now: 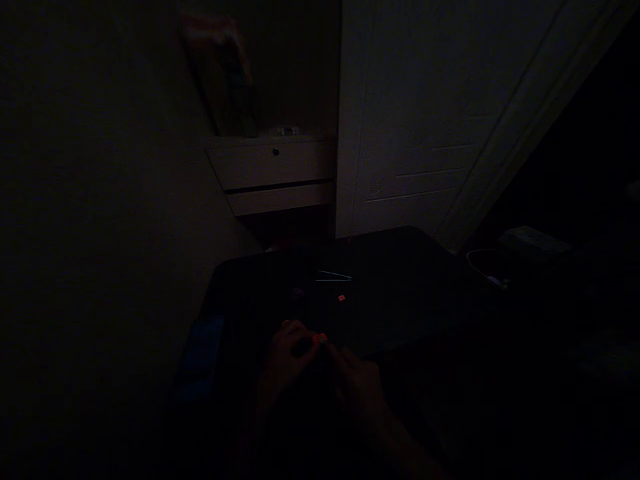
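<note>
In dim light, my left hand (293, 347) and my right hand (356, 377) meet over the near part of a dark table (390, 267). Between their fingertips is a small bright piece (323, 339), orange-red with a greenish middle, too small to name. The left thumb and forefinger pinch one side of it; the right fingers close on the other, with the thumb mostly hidden. Beyond the hands lies a small flat red piece (341, 298). Farther back rest metal tweezers (335, 276), their tips apart toward the left. A faint dark roundish thing (297, 293) lies left of the red piece.
A blue flat-looking object (200, 357) lies at the table's left edge. Behind the table stand a drawer unit (280, 163) and a pale door (410, 133). To the right, a box-like thing (535, 239) and a white cable (480, 263) show faintly.
</note>
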`<state>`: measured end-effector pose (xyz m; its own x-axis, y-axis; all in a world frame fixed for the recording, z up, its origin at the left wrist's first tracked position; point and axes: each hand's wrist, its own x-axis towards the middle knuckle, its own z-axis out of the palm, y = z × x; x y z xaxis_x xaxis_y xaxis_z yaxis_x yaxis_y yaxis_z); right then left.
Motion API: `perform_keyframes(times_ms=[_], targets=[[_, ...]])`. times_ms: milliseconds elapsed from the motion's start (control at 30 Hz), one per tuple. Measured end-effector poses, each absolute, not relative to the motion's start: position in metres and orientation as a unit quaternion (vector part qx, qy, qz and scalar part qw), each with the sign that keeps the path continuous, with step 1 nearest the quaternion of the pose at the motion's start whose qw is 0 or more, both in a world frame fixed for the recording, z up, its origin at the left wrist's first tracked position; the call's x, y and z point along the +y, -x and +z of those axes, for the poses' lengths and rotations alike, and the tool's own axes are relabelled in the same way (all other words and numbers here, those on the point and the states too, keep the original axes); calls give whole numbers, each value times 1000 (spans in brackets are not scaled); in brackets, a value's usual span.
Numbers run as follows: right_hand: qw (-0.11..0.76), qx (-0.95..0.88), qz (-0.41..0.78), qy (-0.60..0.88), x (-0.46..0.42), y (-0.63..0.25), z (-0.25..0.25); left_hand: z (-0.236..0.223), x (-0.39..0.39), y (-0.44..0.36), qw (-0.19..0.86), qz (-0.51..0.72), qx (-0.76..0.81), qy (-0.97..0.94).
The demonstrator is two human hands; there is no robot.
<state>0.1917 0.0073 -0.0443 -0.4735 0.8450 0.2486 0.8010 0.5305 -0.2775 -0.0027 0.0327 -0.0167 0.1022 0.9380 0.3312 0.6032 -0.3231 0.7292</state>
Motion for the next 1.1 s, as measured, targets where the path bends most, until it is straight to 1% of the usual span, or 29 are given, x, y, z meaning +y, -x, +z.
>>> perform_keyframes(times_ms=[133, 433, 600, 733, 867, 1100], targets=[[170, -863, 55, 472, 6, -187, -44, -13, 32, 2, 218, 394, 539, -712], [201, -871, 77, 442, 13, -192, -40, -16, 33, 3, 201, 397, 532, -720], [255, -869, 46, 422, 12, -198, -46, -16, 32, 1, 196, 399, 536, -717], [295, -856, 49, 422, 11, -201, -51, -17, 31, 1, 179, 404, 541, -716], [281, -868, 32, 409, 13, -199, -49, -17, 31, 2, 174, 394, 543, -721], [249, -885, 12, 394, 17, -197, -43, -14, 31, 3, 209, 385, 550, -712]])
